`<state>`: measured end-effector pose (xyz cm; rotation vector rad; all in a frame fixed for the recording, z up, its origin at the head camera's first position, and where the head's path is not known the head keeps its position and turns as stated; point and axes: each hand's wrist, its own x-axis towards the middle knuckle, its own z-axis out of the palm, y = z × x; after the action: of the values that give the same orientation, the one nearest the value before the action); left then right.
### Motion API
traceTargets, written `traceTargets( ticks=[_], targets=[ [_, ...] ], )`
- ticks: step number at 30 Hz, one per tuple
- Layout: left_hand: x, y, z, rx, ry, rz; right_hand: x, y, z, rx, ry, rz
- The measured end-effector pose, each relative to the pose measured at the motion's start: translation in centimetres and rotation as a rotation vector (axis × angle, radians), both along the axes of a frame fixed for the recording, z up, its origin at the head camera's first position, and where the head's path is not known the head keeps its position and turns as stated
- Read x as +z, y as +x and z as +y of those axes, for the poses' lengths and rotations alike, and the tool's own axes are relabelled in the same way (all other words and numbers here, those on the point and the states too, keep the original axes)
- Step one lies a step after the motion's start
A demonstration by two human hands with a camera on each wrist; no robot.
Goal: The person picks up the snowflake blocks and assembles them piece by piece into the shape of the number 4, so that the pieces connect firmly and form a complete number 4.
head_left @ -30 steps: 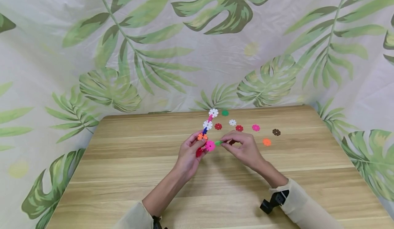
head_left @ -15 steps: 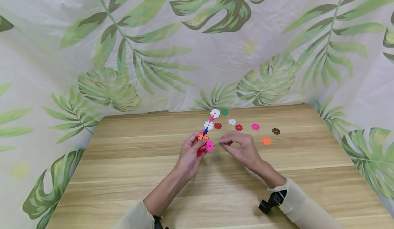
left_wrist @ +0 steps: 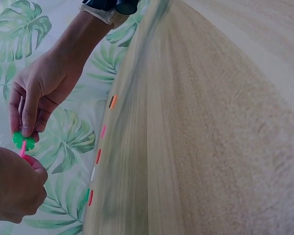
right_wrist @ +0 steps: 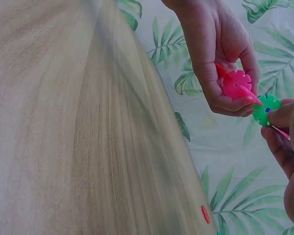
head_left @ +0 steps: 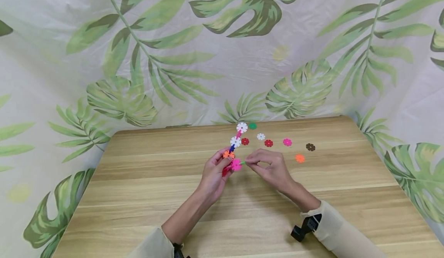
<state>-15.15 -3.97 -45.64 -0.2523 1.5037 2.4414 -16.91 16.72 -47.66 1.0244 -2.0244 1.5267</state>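
My left hand [head_left: 211, 175] grips a chain of notched plastic snowflake discs, its thumb by an orange disc [head_left: 228, 155]. Beyond that, the chain runs through a dark blue disc and pink and white ones, ending at a white disc [head_left: 241, 127]. A red disc [head_left: 225, 171] sits partly hidden in the palm, with a pink disc [right_wrist: 236, 84] facing right beside it. Between thumb and fingertips, my right hand [head_left: 272, 167] pinches a green disc [right_wrist: 266, 110]. The green disc stands edge-on in the head view, its rim right at the pink piece's edge.
Loose discs lie flat on the wooden table [head_left: 145, 211] beyond my right hand: green [head_left: 252, 126], white [head_left: 261, 136], two red [head_left: 268, 143], pink [head_left: 287, 142], brown [head_left: 310, 147] and orange [head_left: 300, 158]. A leaf-patterned cloth [head_left: 194, 77] stands behind the table.
My right hand has shifted slightly left, bringing the green disc closer against the pink disc and turning it more edge-on. The left hand keeps its grip on the chain almost in place.
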Motion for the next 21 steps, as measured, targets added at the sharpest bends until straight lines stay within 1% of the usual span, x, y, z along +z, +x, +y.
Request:
traceTargets(
  ticks=[3, 7, 14, 17, 21],
  targets=[
    [0.09, 0.04, -0.02, -0.002, -0.002, -0.003, -0.10, -0.05, -0.09, 0.005, -0.008, 0.006],
    [0.17, 0.12, -0.13, -0.006, -0.001, 0.000, -0.03, 0.01, -0.12, -0.001, 0.000, -0.006],
    [0.08, 0.22, -0.36, -0.010, 0.014, 0.030, 0.09, 0.28, 0.10, -0.038, 0.043, -0.020],
    [-0.01, 0.21, -0.40, -0.010, 0.015, 0.042, 0.13, 0.35, 0.18, -0.042, 0.048, -0.025],
    [-0.19, 0.19, -0.44, -0.006, 0.012, 0.037, 0.25, 0.38, 0.26, -0.035, 0.039, -0.031]
  ],
)
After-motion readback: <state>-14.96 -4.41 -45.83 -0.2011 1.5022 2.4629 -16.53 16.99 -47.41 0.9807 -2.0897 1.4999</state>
